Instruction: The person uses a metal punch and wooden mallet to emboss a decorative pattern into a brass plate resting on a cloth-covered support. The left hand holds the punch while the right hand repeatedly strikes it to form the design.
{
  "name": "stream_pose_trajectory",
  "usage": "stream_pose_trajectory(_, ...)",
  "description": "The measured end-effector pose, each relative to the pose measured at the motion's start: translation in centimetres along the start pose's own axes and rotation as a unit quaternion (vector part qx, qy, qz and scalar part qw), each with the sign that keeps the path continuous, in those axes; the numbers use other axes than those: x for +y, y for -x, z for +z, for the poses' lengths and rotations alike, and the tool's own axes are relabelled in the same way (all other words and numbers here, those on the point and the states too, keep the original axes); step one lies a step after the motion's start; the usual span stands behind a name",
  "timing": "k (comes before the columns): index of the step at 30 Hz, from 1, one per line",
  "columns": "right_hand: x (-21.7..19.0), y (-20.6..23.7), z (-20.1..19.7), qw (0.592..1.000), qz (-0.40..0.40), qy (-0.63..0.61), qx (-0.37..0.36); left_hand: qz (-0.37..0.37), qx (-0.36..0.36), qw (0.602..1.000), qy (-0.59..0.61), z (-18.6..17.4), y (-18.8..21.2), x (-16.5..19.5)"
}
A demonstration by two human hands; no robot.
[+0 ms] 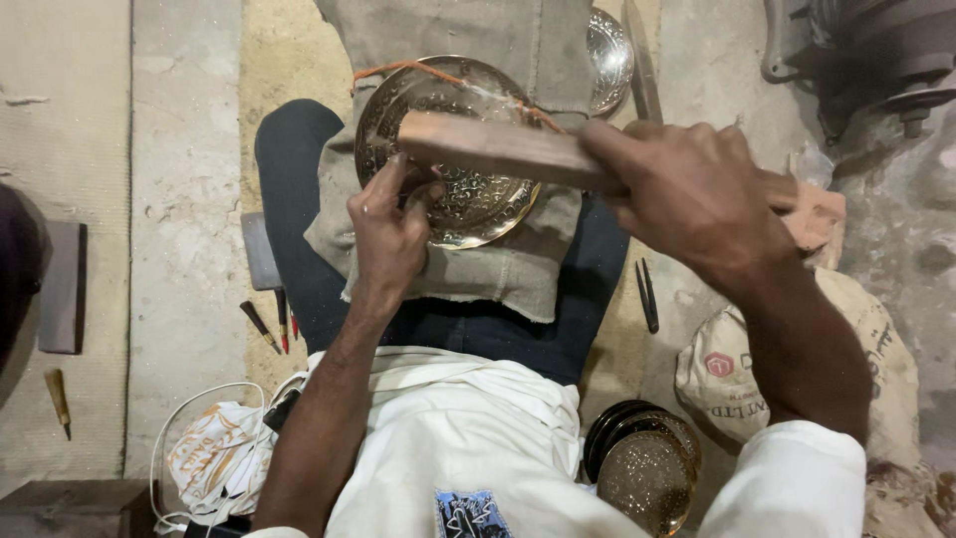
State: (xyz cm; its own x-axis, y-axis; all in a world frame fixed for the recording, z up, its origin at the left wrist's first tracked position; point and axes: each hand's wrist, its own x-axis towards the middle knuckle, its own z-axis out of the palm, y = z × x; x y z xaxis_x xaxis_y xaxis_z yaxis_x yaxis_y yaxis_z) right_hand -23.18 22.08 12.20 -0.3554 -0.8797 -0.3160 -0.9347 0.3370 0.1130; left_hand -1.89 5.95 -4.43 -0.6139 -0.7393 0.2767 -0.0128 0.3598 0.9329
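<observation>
Head view, near to far: a stack of brass plates [642, 463] is being kept by the hip; the engraved brass plate [448, 149] is being steadied on lap cloth [498, 269] by the left hand [390, 224], pinching something unclear, while a wooden block [498, 149] is being gripped closed-fisted by the right hand [697, 194], its far end being hidden.

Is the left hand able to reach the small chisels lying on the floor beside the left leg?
Probably yes: the chisels lie uncovered near the left hand, with nothing between, but that hand is now occupied at the engraved brass plate.
</observation>
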Motion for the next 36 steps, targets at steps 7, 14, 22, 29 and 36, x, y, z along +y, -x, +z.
stream_pose_trajectory(7, -0.4, 0.4, -0.7, 0.998, -0.007, 0.054, 0.036, 0.011, 0.003, 1.0, -0.018, 0.0, 0.0, -0.4)
stream_pose_trajectory(14, -0.3, 0.2, -1.3, 0.987, -0.08, -0.063, 0.127, -0.012, 0.022, 1.0, -0.002, 0.4, 0.0, -0.5)
stream_pose_trajectory(22, 0.1, 0.6, -0.9, 0.993, -0.034, -0.024, 0.11, -0.014, 0.03, 0.999, -0.027, 0.6, -0.1, -0.3)
stream_pose_trajectory(29, 1.5, 1.9, 1.1, 0.967, -0.051, -0.084, 0.233, 0.024, 0.008, 0.998, 0.063, -1.0, -1.5, -0.6)
stream_pose_trajectory(36, 1.0, 0.5, 5.2, 0.912, -0.052, -0.331, 0.237, 0.071, -0.151, 0.986, -0.033, -1.4, -3.7, -0.1)
